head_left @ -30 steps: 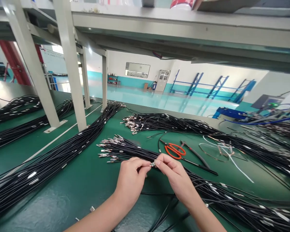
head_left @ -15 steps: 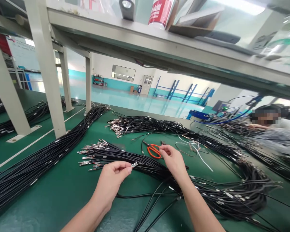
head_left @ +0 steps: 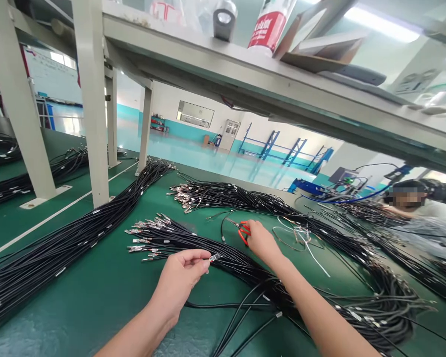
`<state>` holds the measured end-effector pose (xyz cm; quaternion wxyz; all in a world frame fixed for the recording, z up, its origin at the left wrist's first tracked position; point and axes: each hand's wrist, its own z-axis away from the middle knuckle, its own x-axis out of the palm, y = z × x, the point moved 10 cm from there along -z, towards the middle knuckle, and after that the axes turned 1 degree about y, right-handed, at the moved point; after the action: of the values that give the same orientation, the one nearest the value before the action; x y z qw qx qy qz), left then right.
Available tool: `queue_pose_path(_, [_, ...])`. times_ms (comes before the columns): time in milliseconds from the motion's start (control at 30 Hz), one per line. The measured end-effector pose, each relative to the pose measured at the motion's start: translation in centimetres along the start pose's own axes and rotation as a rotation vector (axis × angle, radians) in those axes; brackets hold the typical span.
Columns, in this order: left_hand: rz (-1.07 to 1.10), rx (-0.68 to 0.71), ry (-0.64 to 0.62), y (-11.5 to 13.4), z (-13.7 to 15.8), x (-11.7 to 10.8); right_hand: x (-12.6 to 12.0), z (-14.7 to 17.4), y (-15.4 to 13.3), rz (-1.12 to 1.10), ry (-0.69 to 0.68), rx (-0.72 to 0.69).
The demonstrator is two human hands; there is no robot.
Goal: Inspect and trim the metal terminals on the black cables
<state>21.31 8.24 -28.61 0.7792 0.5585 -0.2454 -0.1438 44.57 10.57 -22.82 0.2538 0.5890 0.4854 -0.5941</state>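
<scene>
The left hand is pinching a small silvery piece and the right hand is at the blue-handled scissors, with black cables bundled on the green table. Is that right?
Not quite: the head view shows the scissors have red-orange handles, not blue. The rest stands: left hand pinching the small silvery piece, right hand at the scissors, black cables bundled on the green table.

Bare left hand (head_left: 182, 271), right hand (head_left: 262, 244), forearms (head_left: 314, 302)
</scene>
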Motion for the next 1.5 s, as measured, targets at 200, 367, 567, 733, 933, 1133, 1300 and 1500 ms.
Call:
queue_pose_path(200, [-0.046, 0.004, 0.058, 0.2, 0.2, -0.5, -0.7, 6.5, -4.4, -0.623, -0.190, -0.104])
queue_pose_path(367, [-0.073, 0.024, 0.089, 0.2, 0.0, -0.7, 1.5, 9.3, -7.9, -1.057, -0.217, -0.073])
queue_pose_path(567, [-0.074, 0.045, 0.068, 0.4, 0.1, -0.1, 1.7, 9.9, -8.7, -1.168, -0.163, -0.134])
queue_pose_path(733, [-0.163, 0.085, 0.047, 0.6, 0.2, 0.3, 1.2, 10.2, -8.5, -1.168, -0.121, -0.141])
queue_pose_path(933, [-0.312, 0.129, 0.132, 0.9, 0.1, -0.1, 0.7, 10.6, -8.1, -1.133, -0.015, -0.108])
queue_pose_path(1133, [-0.387, 0.143, 0.109, 0.9, 0.1, 0.4, 0.9, 10.8, -7.9, -1.137, -0.023, -0.092])
queue_pose_path(1300, [-0.718, 0.303, 0.131, 1.6, 0.7, 0.9, 1.1, 11.0, -8.4, -1.102, -0.018, -0.107])
queue_pose_path(1500, [-0.826, 0.378, 0.205, 3.1, 1.2, 0.0, 1.2, 10.4, -7.7, -1.026, -0.007, -0.105])
